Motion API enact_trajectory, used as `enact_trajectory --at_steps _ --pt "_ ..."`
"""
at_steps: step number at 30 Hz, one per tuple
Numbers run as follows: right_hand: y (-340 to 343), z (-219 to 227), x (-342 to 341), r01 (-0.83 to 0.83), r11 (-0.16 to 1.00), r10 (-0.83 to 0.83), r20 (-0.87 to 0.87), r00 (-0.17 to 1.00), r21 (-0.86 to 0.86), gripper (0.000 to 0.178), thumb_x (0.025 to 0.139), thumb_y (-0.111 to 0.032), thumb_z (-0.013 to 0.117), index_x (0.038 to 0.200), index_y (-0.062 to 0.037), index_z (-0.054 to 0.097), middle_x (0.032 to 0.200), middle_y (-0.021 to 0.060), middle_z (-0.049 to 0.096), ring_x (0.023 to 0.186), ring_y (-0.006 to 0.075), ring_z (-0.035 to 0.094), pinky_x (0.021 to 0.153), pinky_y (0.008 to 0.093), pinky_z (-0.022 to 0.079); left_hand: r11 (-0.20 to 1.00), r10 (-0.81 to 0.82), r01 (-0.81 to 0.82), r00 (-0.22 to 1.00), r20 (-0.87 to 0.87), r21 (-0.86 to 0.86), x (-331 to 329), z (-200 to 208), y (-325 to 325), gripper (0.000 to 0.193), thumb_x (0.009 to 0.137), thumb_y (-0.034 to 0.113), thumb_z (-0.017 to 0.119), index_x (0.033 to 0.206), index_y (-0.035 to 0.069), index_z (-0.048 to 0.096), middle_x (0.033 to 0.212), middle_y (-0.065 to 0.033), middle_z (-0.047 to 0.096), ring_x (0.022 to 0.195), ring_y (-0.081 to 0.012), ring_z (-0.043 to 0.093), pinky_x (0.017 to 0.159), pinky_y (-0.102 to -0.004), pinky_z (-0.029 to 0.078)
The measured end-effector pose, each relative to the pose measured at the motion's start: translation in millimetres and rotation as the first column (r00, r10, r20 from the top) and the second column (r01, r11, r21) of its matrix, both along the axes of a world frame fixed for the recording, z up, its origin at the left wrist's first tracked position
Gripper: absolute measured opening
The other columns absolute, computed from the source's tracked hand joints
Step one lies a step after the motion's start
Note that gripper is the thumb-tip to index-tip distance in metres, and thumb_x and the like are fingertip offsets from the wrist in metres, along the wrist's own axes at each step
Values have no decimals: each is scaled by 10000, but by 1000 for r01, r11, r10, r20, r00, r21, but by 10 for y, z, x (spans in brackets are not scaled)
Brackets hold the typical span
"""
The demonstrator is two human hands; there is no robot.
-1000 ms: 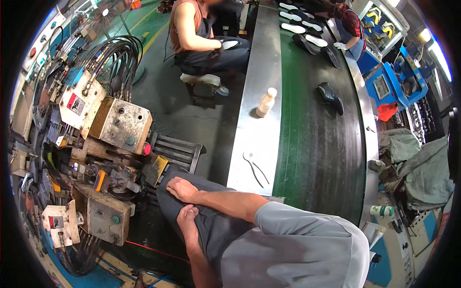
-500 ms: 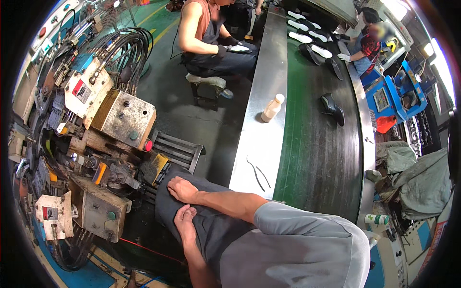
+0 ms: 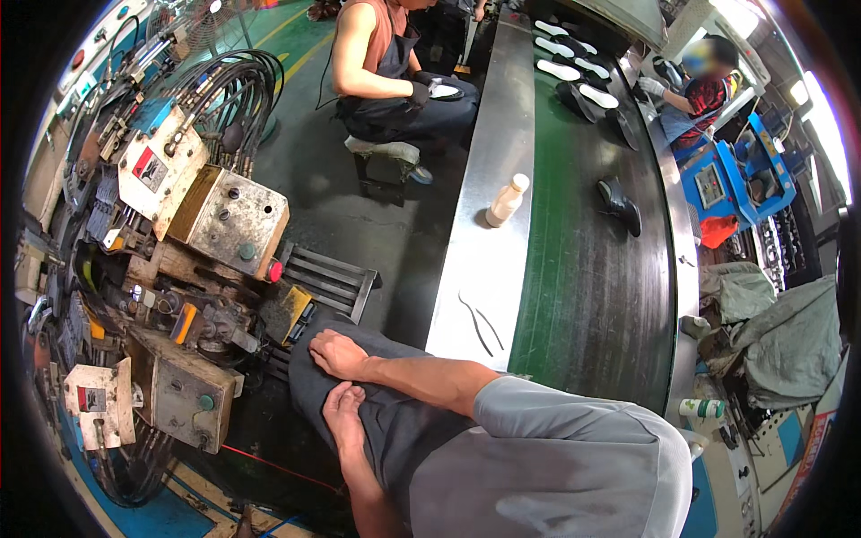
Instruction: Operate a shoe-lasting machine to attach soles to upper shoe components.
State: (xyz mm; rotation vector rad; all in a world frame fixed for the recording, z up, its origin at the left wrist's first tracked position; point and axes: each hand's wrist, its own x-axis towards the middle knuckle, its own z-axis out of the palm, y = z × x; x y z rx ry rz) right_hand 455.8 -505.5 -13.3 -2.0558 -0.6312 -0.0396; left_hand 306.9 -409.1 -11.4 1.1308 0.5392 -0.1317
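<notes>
Both my hands rest on my lap over a dark grey apron (image 3: 395,430). Curled loosely into a closed shape, my right hand (image 3: 338,353) lies near the knee with nothing visible in it. Just below it sits my left hand (image 3: 344,414), its fingers bent together and likewise holding nothing I can see. Beyond my right arm, a thin dark curved tool (image 3: 482,323), perhaps tongs or tweezers, lies on the metal ledge (image 3: 457,305). A capped pale bottle (image 3: 508,201) stands farther along that ledge.
Oily machines with hoses and control boxes (image 3: 235,215) crowd my left. A green conveyor belt (image 3: 583,305) carries a black shoe (image 3: 619,206) and several shoe parts with white insoles (image 3: 558,70). One person (image 3: 386,81) sits ahead; another (image 3: 695,99) works across the belt.
My hands stay put. The co-worker across the belt has drawn the gloved hand back and shifted posture. The seated person's gloved hands have moved slightly around the shoe piece.
</notes>
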Motion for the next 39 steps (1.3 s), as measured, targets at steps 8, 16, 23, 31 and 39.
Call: enact_trajectory --at_steps 8,16,23,31,39 --pt "164 -108 -1 34 995 -37 -32 999 -90 183 953 -183 684 1017 -16 725 1034 224 732 1027 451 680 928 558 559 998 61 -61 998 -32 12 -5 158 17 211 1058 23 646 1245 -70 678 1064 -146 745 956 -243 753 924 -379 632" --pt "60 -144 25 -17 1000 17 28 999 -2 129 969 -118 695 997 6 716 971 231 709 979 452 661 901 536 530 929 219 -274 949 227 249 96 512 1071 290 1045 37 641 1331 -3 658 1078 -94 733 962 -228 747 899 -396 630" --pt "101 -92 101 27 1000 -27 20 999 -5 115 967 -96 698 1000 9 732 966 220 719 977 437 681 897 517 541 -552 148 -449 777 612 702 245 2065 3126 417 931 21 670 1348 27 692 1408 -231 596 1343 -433 534 1152 -539 409" --pt "156 -33 92 37 999 -37 9 999 -28 122 973 -102 699 996 13 732 958 220 721 944 431 692 870 501 549 -506 538 -141 719 439 851 120 2085 4447 506 994 231 754 1453 42 653 1413 -274 573 1253 -455 591 1054 -541 495" --pt "218 -71 160 38 997 -36 32 999 -60 116 973 -104 702 986 8 727 964 242 722 937 459 680 864 535 546 -677 355 -150 791 499 720 84 2036 4307 451 914 61 732 1364 52 703 1304 -214 591 1134 -442 568 1000 -549 472"
